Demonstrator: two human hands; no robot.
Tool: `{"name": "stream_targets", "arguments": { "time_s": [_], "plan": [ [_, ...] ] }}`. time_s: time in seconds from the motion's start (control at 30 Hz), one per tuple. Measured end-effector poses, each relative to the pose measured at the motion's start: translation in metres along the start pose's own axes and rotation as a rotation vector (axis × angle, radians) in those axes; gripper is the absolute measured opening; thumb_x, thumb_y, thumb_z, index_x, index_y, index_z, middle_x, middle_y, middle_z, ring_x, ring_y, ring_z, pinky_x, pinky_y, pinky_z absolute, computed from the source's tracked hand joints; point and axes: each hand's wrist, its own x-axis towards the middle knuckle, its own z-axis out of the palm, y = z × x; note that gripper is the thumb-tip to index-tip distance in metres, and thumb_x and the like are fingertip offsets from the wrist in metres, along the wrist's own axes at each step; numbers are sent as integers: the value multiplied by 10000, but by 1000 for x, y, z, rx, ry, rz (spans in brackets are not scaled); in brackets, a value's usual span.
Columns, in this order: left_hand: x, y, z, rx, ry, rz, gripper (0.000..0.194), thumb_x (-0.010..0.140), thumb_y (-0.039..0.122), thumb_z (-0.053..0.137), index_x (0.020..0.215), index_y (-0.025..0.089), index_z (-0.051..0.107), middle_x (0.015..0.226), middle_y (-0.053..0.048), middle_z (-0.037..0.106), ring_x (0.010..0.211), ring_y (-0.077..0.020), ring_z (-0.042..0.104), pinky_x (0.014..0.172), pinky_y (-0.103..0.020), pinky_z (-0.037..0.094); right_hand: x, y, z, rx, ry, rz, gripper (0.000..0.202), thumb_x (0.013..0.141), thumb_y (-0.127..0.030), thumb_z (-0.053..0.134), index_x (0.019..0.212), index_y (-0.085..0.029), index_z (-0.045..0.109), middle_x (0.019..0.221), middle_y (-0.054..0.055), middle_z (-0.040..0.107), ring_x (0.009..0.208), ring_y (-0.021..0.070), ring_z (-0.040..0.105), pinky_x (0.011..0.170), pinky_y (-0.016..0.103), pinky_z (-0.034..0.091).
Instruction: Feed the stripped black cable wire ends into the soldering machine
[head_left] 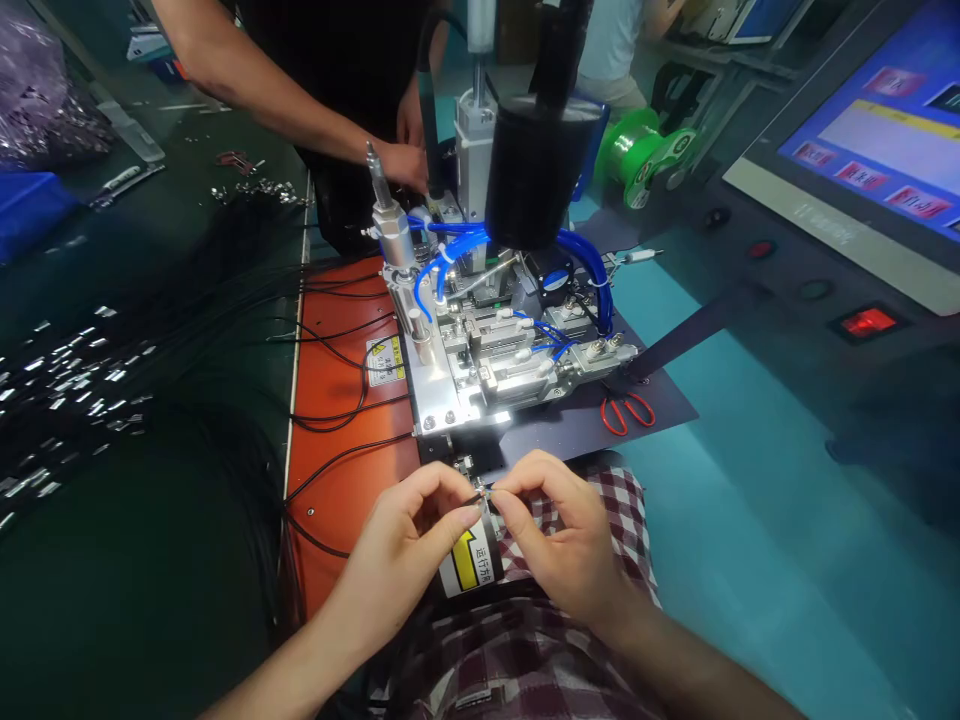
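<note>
My left hand (412, 545) pinches a thin black cable (472, 499) between thumb and forefinger, just in front of the machine. Its tip meets the fingertips of my right hand (559, 535), which are pinched on the fine wires at the cable's end; the fingers hide most of these. Right below is a white label (480, 575) with a yellow arrow on the machine's front track. Beyond my hands stands the metal machine (442, 385) with blue air tubes, and several black cables (349, 437) run into its left side across an orange base plate (322, 490).
Red-handled scissors (628, 412) lie on the dark plate at the right. A bundle of black cables with shiny connectors (82, 380) covers the left table. A control screen (885, 150) stands right, near a green wire spool (637, 150). Another person's arm (285, 110) reaches behind the machine.
</note>
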Motion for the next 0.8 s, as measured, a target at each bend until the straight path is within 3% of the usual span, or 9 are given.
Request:
{"name": "stream_targets", "arguments": {
  "time_s": [0.17,0.23,0.33,0.47,0.8],
  "plan": [
    [-3,1,0,56,4,-1,137,788,296,601,754,165,622,597,29,480,527,-82,373,425,-158,298,15,7,-7,473,-205,385,203,858,-344,533,879,-185,656,712,1,558,536,98,457,535,247,370],
    [-4,-1,-1,49,-20,10,144,788,299,603,744,164,621,602,25,481,533,-82,371,426,-159,296,19,9,-6,576,-289,445,234,828,-360,571,944,-184,672,650,-19,519,513,88,406,516,236,332],
    [-3,-6,-2,32,-51,22,145,787,302,608,731,168,608,593,33,446,531,-79,346,424,-157,285,22,9,-1,667,-362,471,184,781,-352,630,791,-175,679,586,-36,446,529,92,346,517,235,291],
    [-1,-9,-3,25,-59,18,132,778,291,616,724,171,598,585,41,410,531,-79,323,426,-158,280,21,5,5,768,-316,493,248,713,-324,707,574,-158,587,615,-35,418,565,93,325,526,234,270],
    [2,-5,-2,20,-40,10,169,760,311,639,712,155,594,580,35,447,508,-71,339,410,-158,281,18,4,10,943,-236,716,315,650,-370,756,588,-156,533,599,-51,375,524,72,294,478,209,251]
  ]
}}
